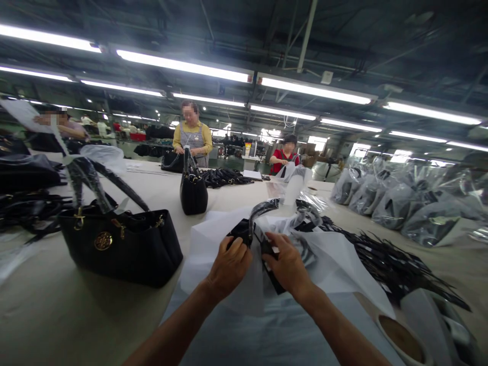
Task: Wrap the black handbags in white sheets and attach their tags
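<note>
Amid white paper (343, 259) sits the bag (241, 229), left hand (232, 264) gripping its edge, right hand (288, 263) pinching a black piece (275, 283) by the handle (263, 206), apparently an arranging step whose next move calls for careful alignment.

1 left hand (231, 262) and 1 right hand (287, 262) in play, 1 handbag (125, 254) showing 1 gold emblem (103, 241), 1 roll (402, 339), at least 4 plastic-wrapped bags (394, 206), straps (224, 178) too tangled to count!
</note>
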### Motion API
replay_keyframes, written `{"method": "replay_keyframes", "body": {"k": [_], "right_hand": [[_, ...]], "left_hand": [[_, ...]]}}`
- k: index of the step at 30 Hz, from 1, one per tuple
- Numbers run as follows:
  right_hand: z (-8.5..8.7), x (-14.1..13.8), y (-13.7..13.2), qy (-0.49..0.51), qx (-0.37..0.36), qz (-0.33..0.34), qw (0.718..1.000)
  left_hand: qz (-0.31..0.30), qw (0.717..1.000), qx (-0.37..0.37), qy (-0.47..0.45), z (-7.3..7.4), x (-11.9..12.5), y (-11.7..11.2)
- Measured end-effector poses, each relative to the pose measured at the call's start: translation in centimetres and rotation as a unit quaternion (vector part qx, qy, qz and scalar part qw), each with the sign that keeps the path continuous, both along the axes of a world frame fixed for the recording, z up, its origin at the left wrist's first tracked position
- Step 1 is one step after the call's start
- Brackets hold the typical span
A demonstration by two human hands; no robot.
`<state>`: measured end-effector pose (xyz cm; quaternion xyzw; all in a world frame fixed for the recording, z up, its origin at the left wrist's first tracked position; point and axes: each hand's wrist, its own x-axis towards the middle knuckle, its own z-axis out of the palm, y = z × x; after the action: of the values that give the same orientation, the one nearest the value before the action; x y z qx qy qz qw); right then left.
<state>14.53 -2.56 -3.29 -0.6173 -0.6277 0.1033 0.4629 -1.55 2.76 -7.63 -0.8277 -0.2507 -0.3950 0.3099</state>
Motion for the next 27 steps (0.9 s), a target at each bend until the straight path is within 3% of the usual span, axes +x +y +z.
{"method": "replay_keyframes", "body": {"k": [2, 5, 7, 8, 10, 13, 15, 19, 22, 27], "right_hand": [[0.8, 0.2, -0.3, 0.157, -0.069, 0.024, 0.985], [1.6, 0.1, -0.7, 0.399, -0.174, 0.08, 0.897], [1.9, -0.1, -0.8, 0.482, -0.215, 0.085, 0.845], [1.9, -0.2, -0.8, 0.495, -0.224, 0.081, 0.835], [2.2, 0.0, -0.8, 0.475, -0.213, 0.071, 0.851], [2.8, 0.9, -0.7, 0.399, -0.166, 0.058, 0.9], [3.5, 1.6, -0.5, 0.376, -0.16, 0.056, 0.911], [4.1, 1.9, -0.3, 0.424, -0.226, 0.085, 0.873], [3.2, 0.7, -0.2, 0.478, -0.235, 0.116, 0.839], [0.9, -1.4, -0.5, 0.453, -0.277, 0.171, 0.83]], "left_hand": [[-0.005, 1.0, 0.004, -0.005, -0.3, 0.1, -0.1], [-0.012, 1.0, 0.015, -0.008, -0.5, 0.2, -0.3], [-0.007, 1.0, 0.013, -0.011, -0.5, 0.2, -0.4], [-0.004, 1.0, 0.01, -0.01, -0.5, 0.2, -0.5], [0.001, 1.0, 0.003, 0.002, -0.5, 0.2, -0.6], [0.003, 0.999, -0.026, 0.023, -0.6, 0.2, -0.9], [0.0, 0.999, -0.049, 0.016, -0.8, 0.4, -1.1], [0.009, 0.999, -0.047, -0.007, -1.3, 1.2, -1.4], [0.011, 0.999, -0.048, -0.02, -1.4, 1.6, -1.5], [-0.098, 0.987, -0.063, -0.111, -1.4, 0.7, -1.5]]}}
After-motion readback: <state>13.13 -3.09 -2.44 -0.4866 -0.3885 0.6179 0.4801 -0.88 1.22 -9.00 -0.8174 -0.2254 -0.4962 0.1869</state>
